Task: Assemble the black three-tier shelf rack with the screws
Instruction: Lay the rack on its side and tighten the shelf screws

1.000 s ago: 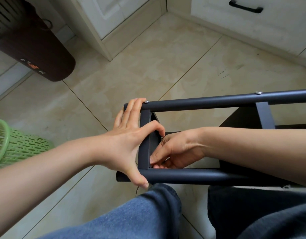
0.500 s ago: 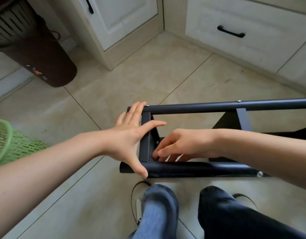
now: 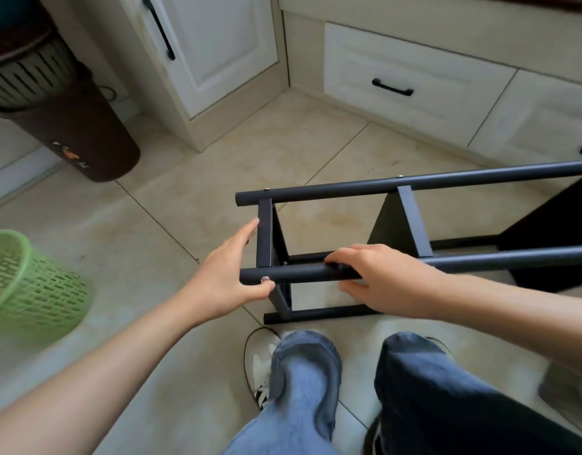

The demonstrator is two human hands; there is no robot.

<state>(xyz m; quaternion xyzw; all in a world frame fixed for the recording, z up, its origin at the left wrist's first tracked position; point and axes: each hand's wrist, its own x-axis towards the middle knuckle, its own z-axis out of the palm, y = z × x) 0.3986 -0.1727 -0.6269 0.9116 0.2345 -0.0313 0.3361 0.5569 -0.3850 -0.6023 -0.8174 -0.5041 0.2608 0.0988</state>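
Beige tiled floor [image 3: 171,224], white cabinets [image 3: 414,77] at twelve o'clock, green basket [image 3: 26,284] at nine. The black rack [image 3: 398,188] lies sideways; bare tile lies toward eleven. Left hand [image 3: 230,274] rests straight-fingered against its end, right hand [image 3: 378,277] grasps the near tube.

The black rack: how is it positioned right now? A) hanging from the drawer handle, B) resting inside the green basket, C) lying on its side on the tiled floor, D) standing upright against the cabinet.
C: the black rack lies sideways on the tiled floor, its long tubes running level, with the left hand at its end and the right hand on the near tube.
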